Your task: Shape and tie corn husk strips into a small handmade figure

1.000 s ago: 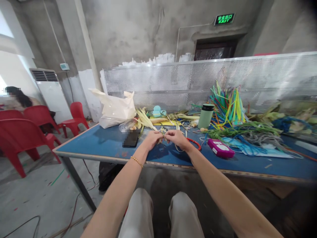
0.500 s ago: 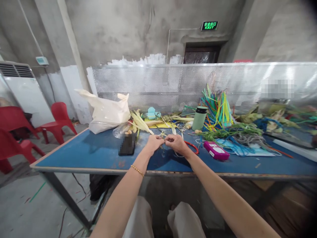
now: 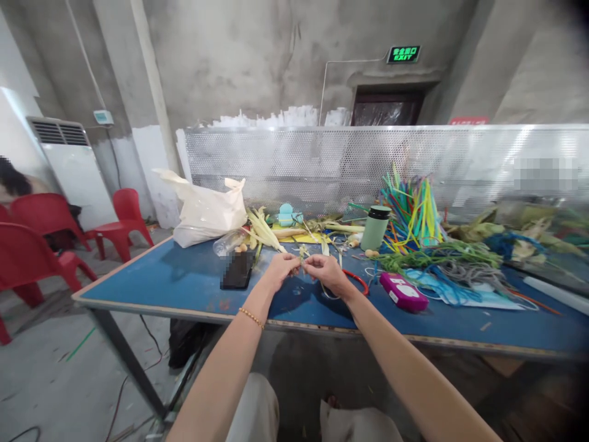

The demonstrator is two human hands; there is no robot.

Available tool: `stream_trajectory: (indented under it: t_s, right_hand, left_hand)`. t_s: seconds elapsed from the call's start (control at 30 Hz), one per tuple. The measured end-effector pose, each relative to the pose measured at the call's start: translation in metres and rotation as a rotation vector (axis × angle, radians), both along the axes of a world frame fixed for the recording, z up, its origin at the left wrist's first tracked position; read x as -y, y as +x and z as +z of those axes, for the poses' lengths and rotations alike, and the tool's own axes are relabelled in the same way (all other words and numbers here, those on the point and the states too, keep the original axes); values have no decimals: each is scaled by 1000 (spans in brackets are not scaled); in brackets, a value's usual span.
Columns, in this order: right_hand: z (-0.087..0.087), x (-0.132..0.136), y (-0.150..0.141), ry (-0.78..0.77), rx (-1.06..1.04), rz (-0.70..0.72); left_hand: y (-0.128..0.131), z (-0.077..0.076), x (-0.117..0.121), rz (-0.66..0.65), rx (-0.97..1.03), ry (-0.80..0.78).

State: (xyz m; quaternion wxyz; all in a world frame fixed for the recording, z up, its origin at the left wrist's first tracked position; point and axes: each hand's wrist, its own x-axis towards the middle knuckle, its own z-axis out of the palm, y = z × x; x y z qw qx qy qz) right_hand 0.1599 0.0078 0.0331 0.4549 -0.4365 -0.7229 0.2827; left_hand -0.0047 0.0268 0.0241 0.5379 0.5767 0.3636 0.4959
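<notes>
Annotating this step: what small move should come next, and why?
I'd hold the left grip steady and gently draw the right grip away, probably enough to test the thin, pale-green fibrous strand. Both pinch close together at that strand, above the flat blue tabletop; whether it is knotted is too small to tell.

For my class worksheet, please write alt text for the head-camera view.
A person's left hand and right hand pinch a pale fibrous piece above a blue table. Beyond are pale husks and a green lidded flask; a white plastic bag sits left, a purple box right.
</notes>
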Motion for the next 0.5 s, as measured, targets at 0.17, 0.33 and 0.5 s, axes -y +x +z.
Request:
stream_trajectory:
  t_s: [0.17,0.33,0.5]
  right_hand:
    - [0,-5,-3,58,33,-63]
    - [-5,-11,-3,135,139,-78]
    - [-5,-9,-5,174,182,-118]
  left_hand:
    - [0,-5,-3,-17,5,38]
    - [0,-14,-8,84,-113,110]
    - [1,-9,-3,157,-210,180]
